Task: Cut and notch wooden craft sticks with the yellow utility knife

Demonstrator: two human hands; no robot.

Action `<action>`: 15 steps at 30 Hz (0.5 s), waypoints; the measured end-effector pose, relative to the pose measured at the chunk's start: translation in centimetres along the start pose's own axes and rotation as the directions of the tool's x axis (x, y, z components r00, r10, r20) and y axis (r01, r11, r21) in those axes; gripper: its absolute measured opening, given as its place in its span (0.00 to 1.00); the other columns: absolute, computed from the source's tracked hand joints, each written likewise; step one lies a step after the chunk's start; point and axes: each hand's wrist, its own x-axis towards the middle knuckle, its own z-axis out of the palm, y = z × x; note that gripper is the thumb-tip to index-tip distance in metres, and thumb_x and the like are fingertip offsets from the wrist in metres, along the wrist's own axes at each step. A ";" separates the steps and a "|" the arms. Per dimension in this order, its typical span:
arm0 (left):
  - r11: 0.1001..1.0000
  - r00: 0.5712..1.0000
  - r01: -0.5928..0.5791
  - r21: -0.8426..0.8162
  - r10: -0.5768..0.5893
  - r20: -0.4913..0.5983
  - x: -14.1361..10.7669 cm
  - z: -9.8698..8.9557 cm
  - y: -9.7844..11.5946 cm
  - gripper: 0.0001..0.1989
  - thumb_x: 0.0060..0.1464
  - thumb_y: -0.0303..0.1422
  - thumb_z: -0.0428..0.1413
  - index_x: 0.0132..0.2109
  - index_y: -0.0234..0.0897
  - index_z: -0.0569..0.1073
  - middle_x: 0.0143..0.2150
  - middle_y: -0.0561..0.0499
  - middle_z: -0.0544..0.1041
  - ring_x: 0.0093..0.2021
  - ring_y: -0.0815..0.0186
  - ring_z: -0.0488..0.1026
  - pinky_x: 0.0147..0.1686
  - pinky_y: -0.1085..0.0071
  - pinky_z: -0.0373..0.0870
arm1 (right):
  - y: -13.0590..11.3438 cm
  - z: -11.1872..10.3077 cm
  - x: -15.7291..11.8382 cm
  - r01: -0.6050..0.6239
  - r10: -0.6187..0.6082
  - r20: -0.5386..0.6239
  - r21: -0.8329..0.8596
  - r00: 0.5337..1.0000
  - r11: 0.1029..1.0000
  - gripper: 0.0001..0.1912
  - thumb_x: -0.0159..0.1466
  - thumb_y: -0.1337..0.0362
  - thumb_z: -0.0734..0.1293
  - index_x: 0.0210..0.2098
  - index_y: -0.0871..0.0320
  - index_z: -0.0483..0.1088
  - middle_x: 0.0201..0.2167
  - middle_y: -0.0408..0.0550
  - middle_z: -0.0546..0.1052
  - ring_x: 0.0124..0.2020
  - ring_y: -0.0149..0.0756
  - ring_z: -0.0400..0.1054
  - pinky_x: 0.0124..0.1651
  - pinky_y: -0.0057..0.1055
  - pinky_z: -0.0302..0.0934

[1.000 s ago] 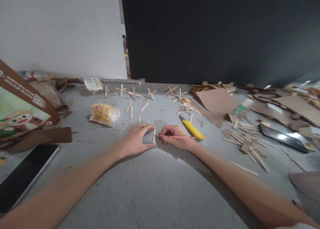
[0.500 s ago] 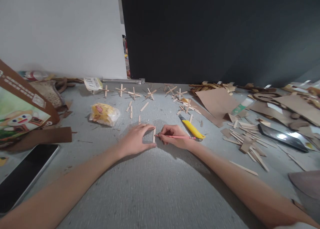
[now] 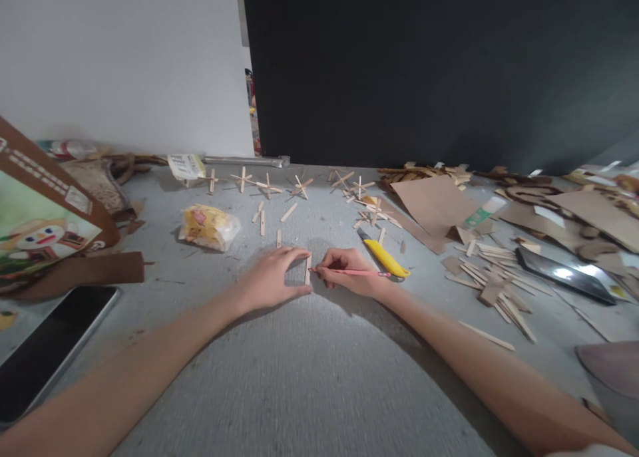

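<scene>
Between the thumb and forefinger of my left hand (image 3: pixel 269 277) a short wooden craft stick (image 3: pixel 308 269) is gripped by its two ends, close to the tabletop. My right hand (image 3: pixel 347 272) pinches a red pencil (image 3: pixel 357 273), its tip at the right edge of the stick. Just beyond the right hand lies a yellow utility knife (image 3: pixel 384 255). Several loose stick pieces (image 3: pixel 288 212) rest past my left fingers. Behind them is a row of crossed-stick pieces (image 3: pixel 268 187).
A crumpled yellow packet (image 3: pixel 210 227) sits at left, with a phone (image 3: pixel 54 350) and a brown printed bag (image 3: pixel 44 211) nearer the edge. To the right are a pile of sticks (image 3: pixel 499 284), cardboard sheets (image 3: pixel 429 204) and a dark shiny device (image 3: pixel 564 274). A black panel (image 3: pixel 439 71) stands behind.
</scene>
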 end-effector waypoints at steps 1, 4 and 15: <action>1.000 1.000 -0.002 0.000 0.002 -0.001 0.0 0.0 0.0 0.31 0.58 0.45 0.66 0.66 0.45 0.71 0.68 0.44 0.74 0.69 0.49 0.70 0.67 0.52 0.67 | 0.0 0.0 0.0 0.007 -0.007 0.009 0.001 1.000 1.000 0.13 0.61 0.53 0.73 0.29 0.54 0.71 0.21 0.41 0.75 0.23 0.31 0.68 0.27 0.28 0.59; 1.000 1.000 -0.004 0.004 0.004 -0.006 0.0 0.0 -0.1 0.32 0.57 0.45 0.67 0.66 0.44 0.72 0.68 0.44 0.74 0.69 0.49 0.69 0.68 0.52 0.66 | -0.1 0.0 0.0 -0.002 0.002 0.016 0.002 1.000 1.000 0.14 0.61 0.52 0.73 0.29 0.54 0.70 0.21 0.42 0.76 0.23 0.31 0.68 0.27 0.28 0.59; 1.000 1.000 -0.014 0.000 0.014 -0.022 0.0 0.2 -0.2 0.31 0.57 0.44 0.67 0.65 0.45 0.72 0.67 0.44 0.75 0.69 0.49 0.70 0.68 0.51 0.66 | -0.2 0.0 -0.1 -0.014 0.014 -0.004 -0.003 1.000 1.000 0.14 0.62 0.52 0.72 0.29 0.55 0.70 0.21 0.42 0.76 0.23 0.31 0.68 0.27 0.28 0.59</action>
